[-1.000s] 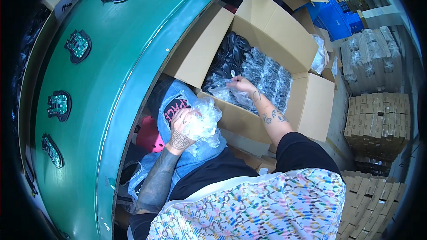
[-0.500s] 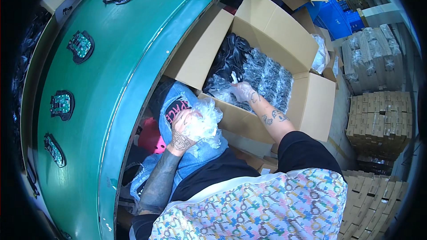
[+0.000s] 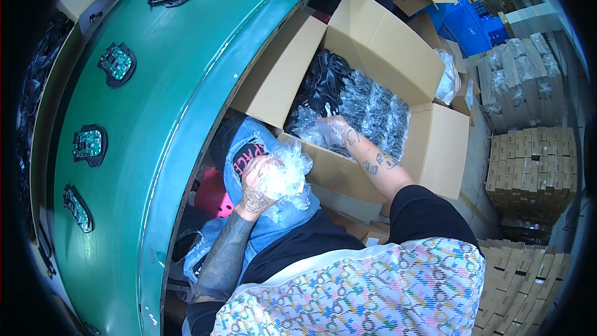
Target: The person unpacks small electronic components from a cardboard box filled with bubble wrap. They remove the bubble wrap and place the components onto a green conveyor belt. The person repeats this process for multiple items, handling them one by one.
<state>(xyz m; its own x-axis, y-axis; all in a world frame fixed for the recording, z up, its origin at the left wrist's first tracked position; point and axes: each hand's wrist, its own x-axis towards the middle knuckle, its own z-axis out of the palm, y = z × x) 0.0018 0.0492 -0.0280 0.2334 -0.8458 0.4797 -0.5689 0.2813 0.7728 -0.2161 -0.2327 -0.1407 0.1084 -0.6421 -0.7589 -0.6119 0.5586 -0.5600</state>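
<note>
Clutching a crumpled, glossy wad of clear plastic (image 3: 288,171) above a denim-clad leg (image 3: 301,213), the left hand (image 3: 255,180) held a closed grip, while the right hand (image 3: 336,127) hung inside an open brown carton (image 3: 388,40), its grip too unclear to tell. Nearby lay black parts (image 3: 329,73), some bare and heaped, others in rows under wrinkled, see-through wrapping (image 3: 374,107).

The darkly tattooed left forearm (image 3: 222,252) angled upward, the left hand (image 3: 255,177) curled closed, its back showing, outside the carton's (image 3: 345,174) near left corner. The right forearm (image 3: 377,160) crossed the near edge, the right hand (image 3: 334,128) inside, fingers partly hidden.
</note>
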